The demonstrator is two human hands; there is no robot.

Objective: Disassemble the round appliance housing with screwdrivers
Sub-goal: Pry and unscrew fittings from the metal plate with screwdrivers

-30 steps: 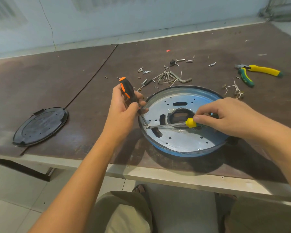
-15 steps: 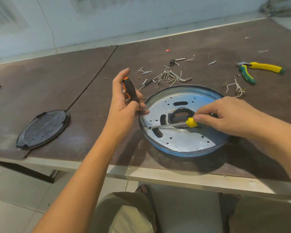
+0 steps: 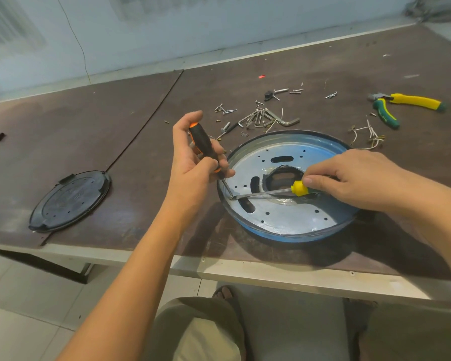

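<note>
The round blue-rimmed housing (image 3: 294,217) with a perforated silver plate lies on the brown table near its front edge. My left hand (image 3: 193,162) grips a black-and-orange screwdriver (image 3: 206,149), held steeply, tip at the plate's left edge. My right hand (image 3: 354,178) holds a yellow-handled screwdriver (image 3: 298,188) lying nearly flat across the plate. Its shaft runs left and its tip meets the other tip at the same spot by the left rim. Most of the yellow handle is hidden under my fingers.
A black round cover (image 3: 69,201) lies at the left near the table edge. Behind the housing are several hex keys (image 3: 268,118), loose screws (image 3: 225,110), wire pieces (image 3: 370,136) and green-and-yellow pliers (image 3: 401,105). My knees are below the table edge.
My left hand has shifted its hold on the orange screwdriver, its index finger rising over the handle's top. The right hand and yellow screwdriver have stayed in place.
</note>
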